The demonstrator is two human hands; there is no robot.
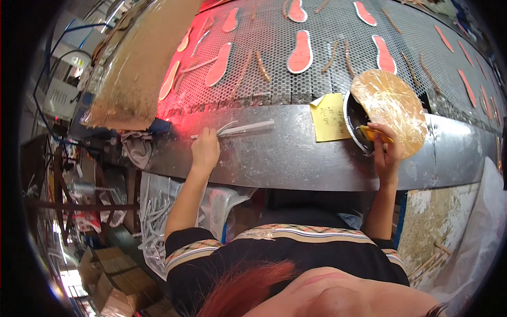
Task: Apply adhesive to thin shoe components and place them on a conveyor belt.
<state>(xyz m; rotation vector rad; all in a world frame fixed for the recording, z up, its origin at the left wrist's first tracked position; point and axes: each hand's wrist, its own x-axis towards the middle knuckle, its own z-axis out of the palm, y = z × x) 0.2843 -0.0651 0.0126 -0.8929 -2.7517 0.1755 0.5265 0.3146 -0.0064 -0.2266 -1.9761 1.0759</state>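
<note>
My left hand (205, 150) is closed at the left end of pale narrow strips (251, 128) on the metal ledge. One strip curls up beside the fingers, and another lies straight toward the right. My right hand (388, 157) grips a flat yellow tool (376, 134), which looks like a brush or scraper, over the mouth of a dark round bowl with a light rim (348, 126). Its tip is hard to make out. A round tan board (393, 98) wrapped in clear film covers much of the bowl. A yellow paper note (328, 117) lies against the bowl's left side.
Beyond the ledge (296, 158), a mesh conveyor (327, 26) carries several pink insole pieces (301, 52) and thin brown strips (262, 66). Red light falls on its left part. A film-covered cardboard sheet (142, 58) stands at the left. A plastic bag of strips (157, 211) hangs below the ledge.
</note>
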